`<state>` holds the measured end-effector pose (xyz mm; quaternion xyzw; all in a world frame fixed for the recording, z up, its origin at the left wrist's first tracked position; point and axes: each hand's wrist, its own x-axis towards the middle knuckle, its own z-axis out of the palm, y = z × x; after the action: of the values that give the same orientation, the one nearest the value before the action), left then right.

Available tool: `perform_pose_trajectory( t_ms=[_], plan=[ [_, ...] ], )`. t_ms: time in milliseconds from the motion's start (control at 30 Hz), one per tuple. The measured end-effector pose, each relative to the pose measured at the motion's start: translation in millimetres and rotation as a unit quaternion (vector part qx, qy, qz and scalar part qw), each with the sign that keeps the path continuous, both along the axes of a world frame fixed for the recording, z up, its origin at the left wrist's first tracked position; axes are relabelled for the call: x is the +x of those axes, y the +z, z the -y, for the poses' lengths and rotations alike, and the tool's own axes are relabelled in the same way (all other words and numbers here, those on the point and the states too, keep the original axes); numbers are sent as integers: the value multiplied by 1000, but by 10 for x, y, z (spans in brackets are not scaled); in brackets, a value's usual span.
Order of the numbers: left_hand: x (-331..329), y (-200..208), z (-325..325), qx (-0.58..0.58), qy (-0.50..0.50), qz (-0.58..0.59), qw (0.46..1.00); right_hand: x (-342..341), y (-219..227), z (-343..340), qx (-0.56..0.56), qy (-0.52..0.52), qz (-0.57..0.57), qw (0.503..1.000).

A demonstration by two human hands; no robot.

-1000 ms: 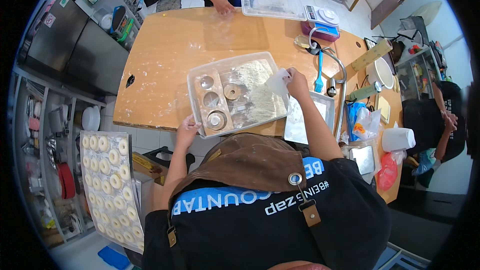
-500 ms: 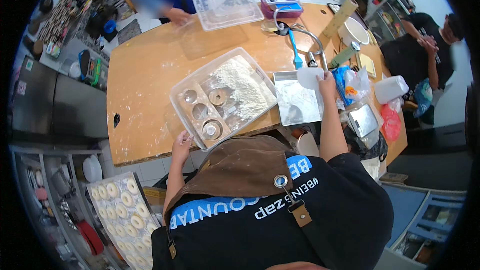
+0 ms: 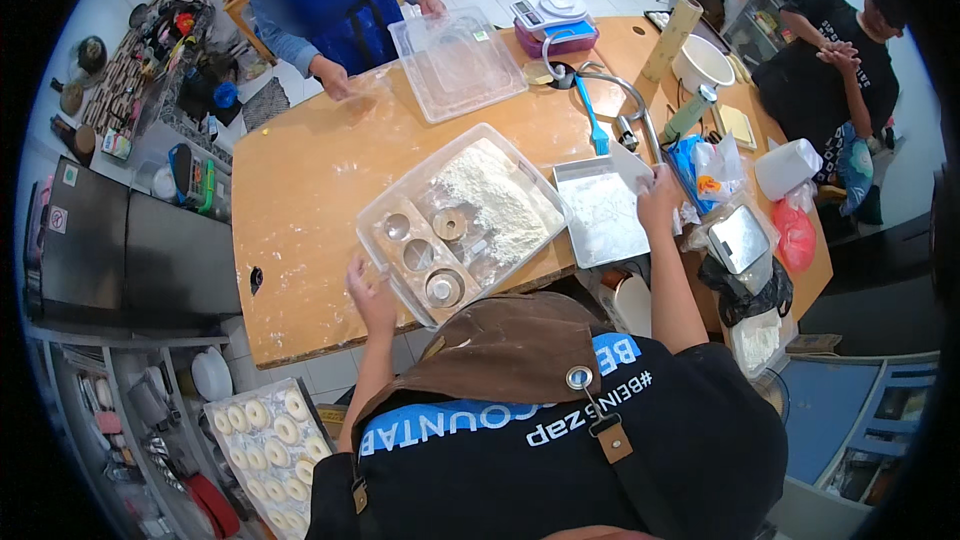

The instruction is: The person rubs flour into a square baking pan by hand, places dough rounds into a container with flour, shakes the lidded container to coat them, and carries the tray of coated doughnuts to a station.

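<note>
My left hand, fingers spread, is just left of a clear plastic bin and holds nothing. Inside the bin, white flour is heaped at the right, and a wooden board with round holes lies along the left. Round cutters sit there too, among them a metal ring. My right hand is closed at the far right corner of a shallow metal tray. A pale dough scraper shows at its fingertips, blending with the tray.
Across the table, a person in a blue apron touches a clear lid. A blue brush, scale and white jug stand around. Dough rings fill a tray at lower left. Another person is at right.
The whole view has shifted slightly. My left hand has come off the bin's edge and opened. My right hand has lowered towards the tray. The other person's lid has come down to the table.
</note>
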<state>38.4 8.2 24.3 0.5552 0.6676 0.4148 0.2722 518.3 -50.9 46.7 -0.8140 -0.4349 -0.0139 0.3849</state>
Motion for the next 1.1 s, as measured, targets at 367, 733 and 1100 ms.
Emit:
perform_pose_trajectory(
  t_ms=[367,733,1100],
  plan=[
    [928,419,-25,-144,-235,199,940,-2236,-53,-501,-87,165,-763,619],
    [584,296,-56,-118,-163,247,948,204,-1194,1151,-26,-258,-201,945],
    [100,85,-2,-186,-104,329,920,-214,-1458,858,-25,-231,-483,844]
  ],
)
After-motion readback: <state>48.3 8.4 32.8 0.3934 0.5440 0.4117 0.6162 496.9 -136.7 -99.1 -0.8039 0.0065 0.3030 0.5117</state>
